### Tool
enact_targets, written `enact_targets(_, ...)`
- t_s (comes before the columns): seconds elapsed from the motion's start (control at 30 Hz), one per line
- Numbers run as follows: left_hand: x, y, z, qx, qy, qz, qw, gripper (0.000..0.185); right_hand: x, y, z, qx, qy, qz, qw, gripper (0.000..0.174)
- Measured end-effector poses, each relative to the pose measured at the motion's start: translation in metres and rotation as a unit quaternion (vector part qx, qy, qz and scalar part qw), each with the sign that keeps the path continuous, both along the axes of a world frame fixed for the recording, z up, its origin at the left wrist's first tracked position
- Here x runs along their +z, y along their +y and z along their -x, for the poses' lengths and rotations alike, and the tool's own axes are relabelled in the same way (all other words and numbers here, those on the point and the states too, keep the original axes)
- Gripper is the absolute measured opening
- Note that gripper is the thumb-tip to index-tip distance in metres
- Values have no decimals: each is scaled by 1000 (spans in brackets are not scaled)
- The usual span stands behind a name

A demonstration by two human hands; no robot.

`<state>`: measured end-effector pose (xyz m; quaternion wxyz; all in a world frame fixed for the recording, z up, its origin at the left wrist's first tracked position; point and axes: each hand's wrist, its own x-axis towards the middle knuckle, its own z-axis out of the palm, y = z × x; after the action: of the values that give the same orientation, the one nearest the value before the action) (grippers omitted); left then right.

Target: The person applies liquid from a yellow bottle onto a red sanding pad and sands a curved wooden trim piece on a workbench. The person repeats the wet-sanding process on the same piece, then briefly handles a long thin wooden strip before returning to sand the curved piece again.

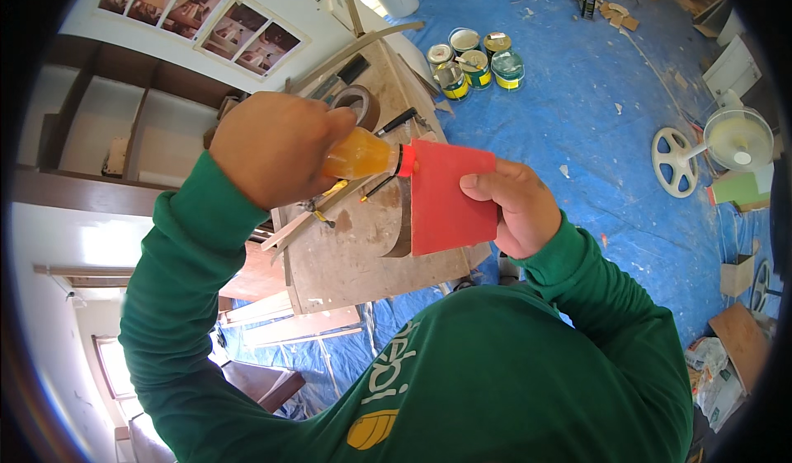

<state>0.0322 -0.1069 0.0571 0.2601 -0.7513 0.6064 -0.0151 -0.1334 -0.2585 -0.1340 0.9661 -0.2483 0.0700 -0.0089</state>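
Observation:
A small clear bottle of amber liquid (361, 154), perhaps glue, is gripped in my left hand (278, 144). It is tipped sideways, and its red cap end (405, 160) meets the left edge of a flat red panel (453, 206), though I cannot tell whether it presses on it. My right hand (526, 209) holds that panel by its right side, thumb on the face and the other fingers behind. Below both hands is a wooden worktable (346, 265). A curved dark strip (401, 240) shows beside the panel's left edge.
On the worktable lie a roll of brown edging (359, 104), a black-handled tool (396, 121), a pencil (376, 189) and a yellow-and-black tool (322, 214). Paint cans (475, 61) stand on the blue floor sheet (575, 215). A white fan (736, 138) is at right, shelving (105, 116) at left.

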Motion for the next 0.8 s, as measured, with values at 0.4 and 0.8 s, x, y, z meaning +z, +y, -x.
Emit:
enact_targets(0.4, -8, 3, -1, 13, -3, -1, 1000, 36, -3, 5, 4, 14, 27, 23, 999, 29)
enact_targets(0.8, -80, 57, -32, 82, 100, 84, 988, 43, -15, 5, 16, 88, -50, -71, 992, 39)
